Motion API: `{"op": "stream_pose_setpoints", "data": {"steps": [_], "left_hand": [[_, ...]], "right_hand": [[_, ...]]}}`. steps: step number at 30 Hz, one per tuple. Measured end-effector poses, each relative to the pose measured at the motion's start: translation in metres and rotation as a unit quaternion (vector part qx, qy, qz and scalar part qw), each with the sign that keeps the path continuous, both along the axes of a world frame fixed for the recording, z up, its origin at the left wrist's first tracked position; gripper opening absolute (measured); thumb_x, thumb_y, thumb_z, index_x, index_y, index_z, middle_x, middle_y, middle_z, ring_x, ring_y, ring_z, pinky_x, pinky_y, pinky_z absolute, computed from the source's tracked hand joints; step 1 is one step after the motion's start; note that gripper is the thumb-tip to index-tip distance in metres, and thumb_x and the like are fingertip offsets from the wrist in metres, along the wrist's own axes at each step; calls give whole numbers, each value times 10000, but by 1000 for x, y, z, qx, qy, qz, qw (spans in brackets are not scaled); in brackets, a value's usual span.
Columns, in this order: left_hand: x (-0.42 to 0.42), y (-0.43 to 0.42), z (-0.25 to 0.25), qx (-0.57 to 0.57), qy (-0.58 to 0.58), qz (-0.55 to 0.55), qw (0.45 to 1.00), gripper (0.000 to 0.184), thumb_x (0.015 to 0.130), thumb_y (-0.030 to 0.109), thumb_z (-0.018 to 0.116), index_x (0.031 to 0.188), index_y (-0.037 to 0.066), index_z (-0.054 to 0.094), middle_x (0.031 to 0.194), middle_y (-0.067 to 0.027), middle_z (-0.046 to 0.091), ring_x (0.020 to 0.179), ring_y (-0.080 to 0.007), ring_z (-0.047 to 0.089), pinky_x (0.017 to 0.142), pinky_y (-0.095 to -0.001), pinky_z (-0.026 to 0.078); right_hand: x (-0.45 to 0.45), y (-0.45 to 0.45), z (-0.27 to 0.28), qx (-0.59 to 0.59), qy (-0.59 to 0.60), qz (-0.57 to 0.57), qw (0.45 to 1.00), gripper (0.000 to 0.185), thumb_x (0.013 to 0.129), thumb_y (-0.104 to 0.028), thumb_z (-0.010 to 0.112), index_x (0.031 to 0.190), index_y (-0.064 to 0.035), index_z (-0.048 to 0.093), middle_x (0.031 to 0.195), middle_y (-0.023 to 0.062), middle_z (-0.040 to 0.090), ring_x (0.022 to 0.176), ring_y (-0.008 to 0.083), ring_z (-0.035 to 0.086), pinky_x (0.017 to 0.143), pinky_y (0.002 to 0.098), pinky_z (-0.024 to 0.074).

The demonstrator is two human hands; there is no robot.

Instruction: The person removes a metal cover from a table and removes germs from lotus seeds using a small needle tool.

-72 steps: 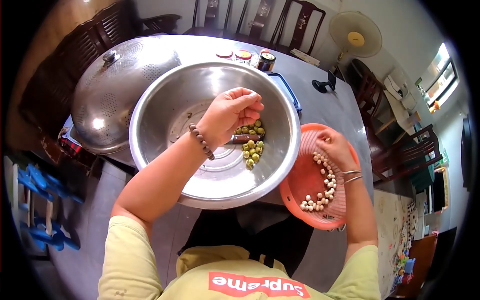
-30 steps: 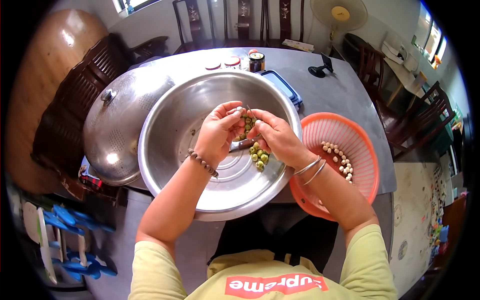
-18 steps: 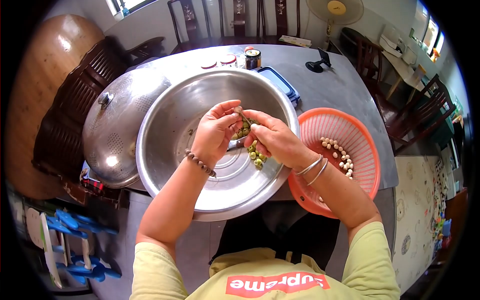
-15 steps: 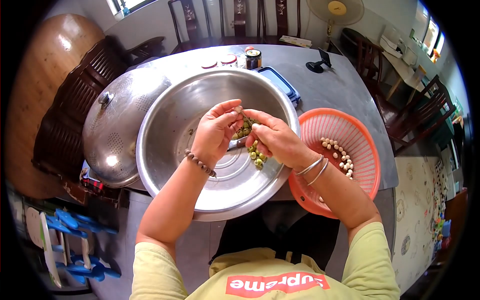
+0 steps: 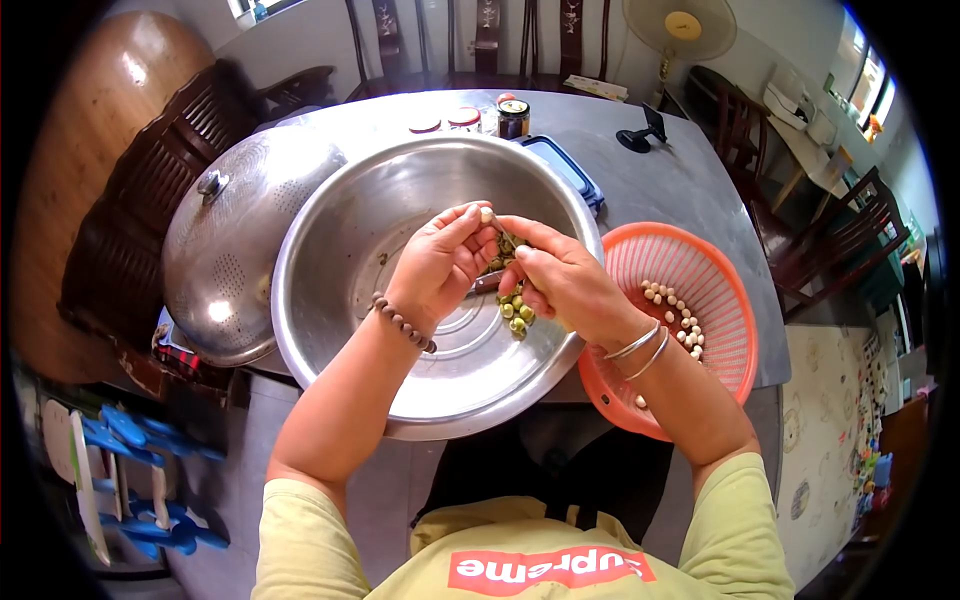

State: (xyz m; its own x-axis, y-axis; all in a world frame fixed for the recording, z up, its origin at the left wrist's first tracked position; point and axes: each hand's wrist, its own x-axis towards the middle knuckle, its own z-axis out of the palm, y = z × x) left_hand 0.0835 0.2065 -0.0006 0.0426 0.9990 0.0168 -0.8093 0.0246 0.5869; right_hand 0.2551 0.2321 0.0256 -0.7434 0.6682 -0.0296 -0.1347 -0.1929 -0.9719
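Note:
Over the large steel basin [image 5: 330,360], my left hand [image 5: 440,260] pinches a pale, peeled lotus seed [image 5: 487,215] between thumb and fingertips. Close beside it my right hand [image 5: 560,275] is closed, its fingers meeting near the seed. Something thin and greyish shows between the two hands, too small to name. Under them in the basin lie green lotus seeds [image 5: 517,315] and a heap of greenish-brown bits [image 5: 505,250], partly covered by my hands. A dark brown handle [image 5: 486,283] with a metal end shows there too; its other end is hidden.
An orange plastic colander [image 5: 725,270] with several pale seeds [image 5: 685,322] stands right of the basin. A perforated steel lid [image 5: 235,250] lies on the left. Behind are jars [image 5: 513,118], a blue-rimmed container [image 5: 565,165] and a black stand [image 5: 640,130] on the grey table [image 5: 690,190].
The pale seed at my left fingertips shows more plainly, and my right fingers have shifted slightly around it. The whole view has moved a little.

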Motion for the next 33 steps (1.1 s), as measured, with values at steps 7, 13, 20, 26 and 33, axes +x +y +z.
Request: {"op": "stream_pose_setpoints", "data": {"steps": [7,13,20,26,33], "left_hand": [[0,1,-2,4,-25,-17,1000,132,875,60,492,971,-27,518,877,-91,575,777,-140,570,715,-233,500],[-1,2,-3,6,-15,-15,1000,123,868,59,505,961,-19,522,869,-88,578,772,-141,571,711,-232,499],[6,-1,4,-23,6,36,999,80,847,70,549,911,24,535,813,-66,587,718,-128,569,655,-234,495],[6,-1,4,-17,11,35,999,75,840,66,559,905,30,549,816,-57,589,720,-123,566,653,-231,493],[4,-1,1,7,9,28,1000,113,845,61,547,949,18,555,854,-72,602,753,-131,583,682,-236,499]], "right_hand": [[0,-1,3,14,-7,-5,1000,409,875,-74,341,1279,-9,358,713,42,543,448,19,381,398,156,328],[0,0,2,23,-13,-2,1000,412,869,-76,348,1275,-5,360,709,42,549,448,19,386,401,154,331],[2,0,3,33,-20,0,999,419,858,-74,357,1269,6,362,711,42,555,456,22,397,405,155,336],[3,1,0,36,-21,1,999,416,862,-80,364,1268,9,362,720,41,557,462,21,396,408,156,336],[3,-1,1,36,-29,-3,999,413,866,-85,362,1268,8,361,719,40,557,461,22,391,409,155,334]]}}
